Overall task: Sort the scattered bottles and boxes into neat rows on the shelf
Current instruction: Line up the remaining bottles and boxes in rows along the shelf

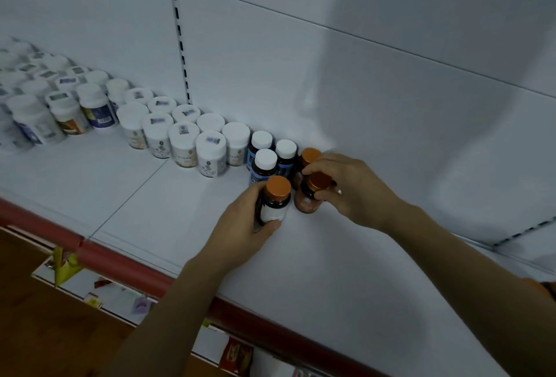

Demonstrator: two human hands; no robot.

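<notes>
Left hand (240,227) is gripping one orange-capped bottle (277,193); right hand (353,187) is pinching the neighbouring bottle (313,194), both at frame centre, down at the shelf (180,214). I am recommending keeping them upright, sliding each flush beside the white-capped bottles (266,163), labels outward.

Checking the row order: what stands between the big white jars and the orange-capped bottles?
In the head view, three dark white-capped bottles stand clustered between the white jars and the orange-capped bottles.

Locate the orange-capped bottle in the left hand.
The orange-capped bottle is mid-frame in the head view, gripped by the left hand, in front of the white-capped bottles and left of the right hand's twin bottle.
</notes>
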